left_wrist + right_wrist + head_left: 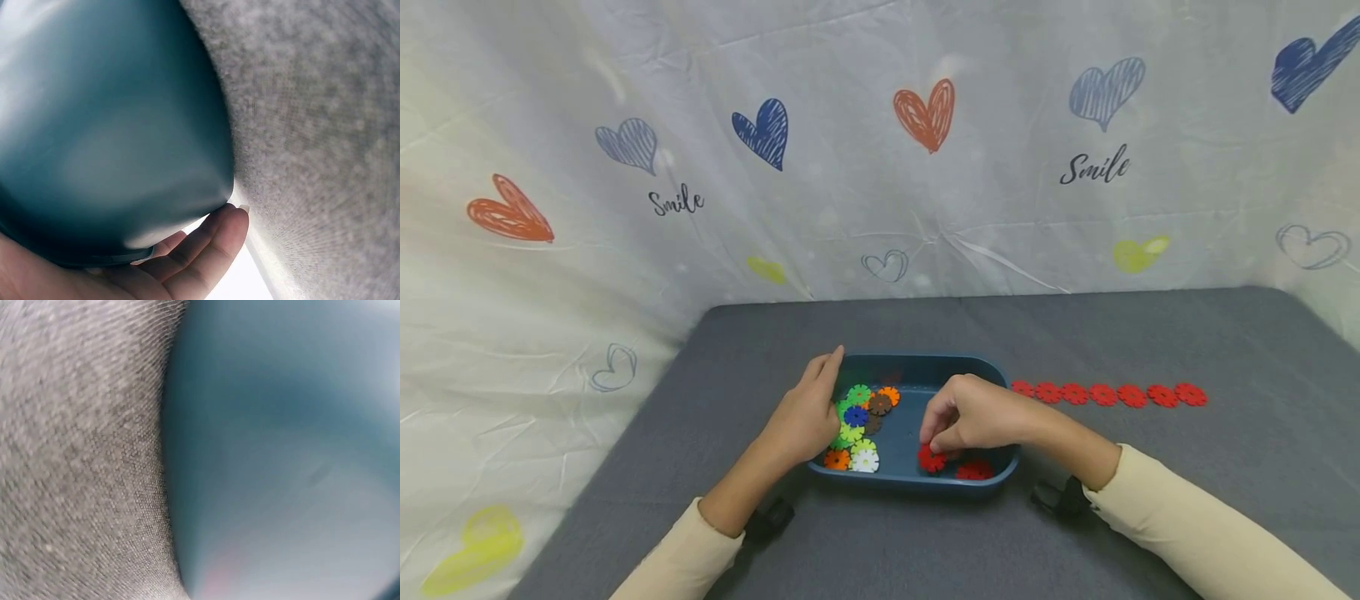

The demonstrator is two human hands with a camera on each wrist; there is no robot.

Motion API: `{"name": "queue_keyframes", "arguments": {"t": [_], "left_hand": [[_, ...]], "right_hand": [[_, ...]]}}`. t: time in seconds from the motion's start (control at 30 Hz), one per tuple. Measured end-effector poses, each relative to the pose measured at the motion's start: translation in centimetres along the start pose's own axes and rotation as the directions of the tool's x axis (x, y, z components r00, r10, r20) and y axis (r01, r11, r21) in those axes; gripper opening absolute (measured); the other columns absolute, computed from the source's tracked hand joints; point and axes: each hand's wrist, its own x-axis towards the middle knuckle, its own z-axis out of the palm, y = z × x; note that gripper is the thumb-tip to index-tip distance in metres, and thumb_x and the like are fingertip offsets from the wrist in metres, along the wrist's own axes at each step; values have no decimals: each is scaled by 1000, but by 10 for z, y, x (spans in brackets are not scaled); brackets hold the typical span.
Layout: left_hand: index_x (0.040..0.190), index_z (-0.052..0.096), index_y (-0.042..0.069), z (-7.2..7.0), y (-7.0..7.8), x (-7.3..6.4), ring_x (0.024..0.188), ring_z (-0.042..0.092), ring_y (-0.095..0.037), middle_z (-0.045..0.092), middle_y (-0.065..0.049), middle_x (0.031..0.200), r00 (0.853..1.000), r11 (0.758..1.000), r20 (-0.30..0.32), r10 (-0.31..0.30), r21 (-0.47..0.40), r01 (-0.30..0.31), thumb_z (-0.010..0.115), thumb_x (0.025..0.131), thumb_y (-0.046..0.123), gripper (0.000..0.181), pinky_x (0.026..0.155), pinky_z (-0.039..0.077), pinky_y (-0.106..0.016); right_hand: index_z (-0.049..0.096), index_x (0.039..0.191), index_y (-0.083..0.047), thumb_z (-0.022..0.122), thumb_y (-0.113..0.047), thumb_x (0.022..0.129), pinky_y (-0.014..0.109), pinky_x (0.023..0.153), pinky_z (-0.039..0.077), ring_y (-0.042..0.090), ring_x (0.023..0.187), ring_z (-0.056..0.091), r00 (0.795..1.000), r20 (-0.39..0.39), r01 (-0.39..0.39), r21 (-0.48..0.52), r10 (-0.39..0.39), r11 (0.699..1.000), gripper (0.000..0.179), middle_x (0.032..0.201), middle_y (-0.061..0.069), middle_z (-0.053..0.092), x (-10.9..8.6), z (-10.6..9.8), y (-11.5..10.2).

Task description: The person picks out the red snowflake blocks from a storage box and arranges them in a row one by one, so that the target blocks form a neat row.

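Note:
My left hand (805,417) grips the left end of a dark blue oval tray (917,478); in the left wrist view its fingers (212,250) lie along the outer wall. Inside the tray my right hand (973,412) pinches a red notched plastic disc (932,459) between thumb and fingers. Another red disc (974,471) lies just right of it, near the front wall. Green, orange, brown, blue and white discs, among them a white disc (865,461), are heaped at the tray's left. The right wrist view shows only the tray's outer wall (281,456) and cloth.
Several red discs (1102,395) form a row on the grey cloth-covered table (880,542), running right from behind the tray's right end. A pale curtain (835,208) printed with hearts hangs behind and to the sides.

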Motion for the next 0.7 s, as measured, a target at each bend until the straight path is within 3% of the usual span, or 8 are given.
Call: {"name": "queue_keyframes", "arguments": {"t": [0.47, 0.7], "left_hand": [[161, 19, 6, 0, 0, 0, 43, 30, -13, 31, -17, 156, 1000, 1000, 12, -21, 5, 21, 42, 93, -5, 73, 45, 31, -29], [161, 19, 5, 0, 0, 1, 43, 30, -13, 32, -18, 155, 1000, 1000, 8, -11, 4, 11, 43, 93, -6, 73, 46, 32, -29]], "right_hand": [[78, 89, 0, 68, 8, 84, 37, 66, 59, 21, 67, 68, 996, -8, -86, 174, 89, 981, 13, 79, 8, 73, 5, -3, -1], [78, 90, 1, 67, 9, 85, 38, 67, 59, 21, 69, 68, 993, -14, -113, 199, 118, 974, 15, 82, 9, 74, 5, -6, -3]]}}
